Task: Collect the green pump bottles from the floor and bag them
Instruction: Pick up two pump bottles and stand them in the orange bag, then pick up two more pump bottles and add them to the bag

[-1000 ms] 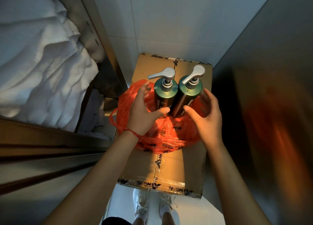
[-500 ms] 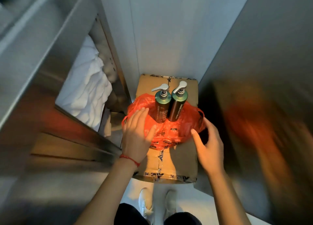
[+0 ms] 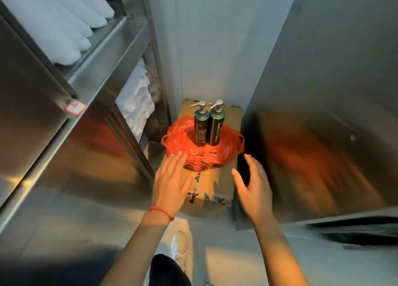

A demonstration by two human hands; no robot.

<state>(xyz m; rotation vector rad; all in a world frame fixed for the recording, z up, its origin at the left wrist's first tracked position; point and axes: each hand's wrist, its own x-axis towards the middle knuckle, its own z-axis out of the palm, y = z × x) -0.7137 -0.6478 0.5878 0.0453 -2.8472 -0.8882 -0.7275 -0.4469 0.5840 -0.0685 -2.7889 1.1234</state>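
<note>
Bare left hand (image 3: 171,182) and right hand (image 3: 253,183) hover, fingers spread

Single view only: head-mounted wide-angle cam, looks forward and steeply down from standing height into a narrow corner. No second view, so no overlap to report. Frame centre sits on a brown taped cardboard box (image 3: 212,184) on the floor against the pale back wall (image 3: 215,48), mid-distance, below arm's reach. Both forearms enter from the bottom edge; left hand (image 3: 171,183) and right hand (image 3: 253,187) land in the lower middle. Own white shoe (image 3: 179,245) shows near bottom centre, so tilt is close to vertical there. Stainless steel shelf unit (image 3: 86,74) fills the left side, close. Brushed metal panel (image 3: 323,91) fills the right. Edges bend with lens distortion.
</note>
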